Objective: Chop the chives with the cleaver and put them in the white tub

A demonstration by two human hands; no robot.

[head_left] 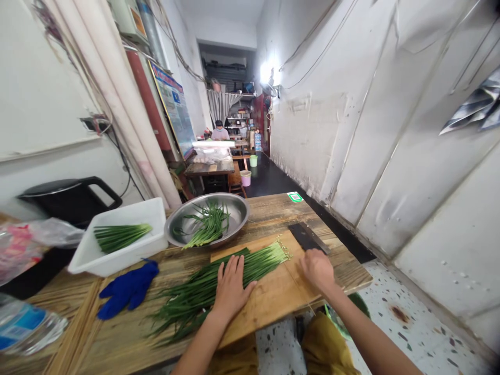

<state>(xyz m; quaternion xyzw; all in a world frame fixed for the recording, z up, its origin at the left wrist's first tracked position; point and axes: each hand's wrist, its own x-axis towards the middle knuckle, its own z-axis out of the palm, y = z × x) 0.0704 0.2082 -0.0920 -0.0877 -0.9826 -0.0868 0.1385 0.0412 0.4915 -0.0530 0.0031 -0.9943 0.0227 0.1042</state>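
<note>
The chives (260, 263) run deep green to pale whitish-green ends on a light tan board (269, 304), near a dark knife (304, 237) with a paler edge. The bench (269, 209) is brown with streaky wood grain, carrying a silver bowl (239, 212), white tub (119, 263), royal-blue glove (128, 289) and black kettle (58, 195). Mustard trousers (328, 344) show against a white floor (414, 312) flecked with dark and greenish chips.

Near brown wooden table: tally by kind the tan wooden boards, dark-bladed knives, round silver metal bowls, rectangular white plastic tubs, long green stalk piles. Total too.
Tan wooden board: 1
Dark-bladed knife: 1
Round silver metal bowl: 1
Rectangular white plastic tub: 1
Long green stalk piles: 3 (board pile, bowl pile, tub pile)
Total: 7
</note>
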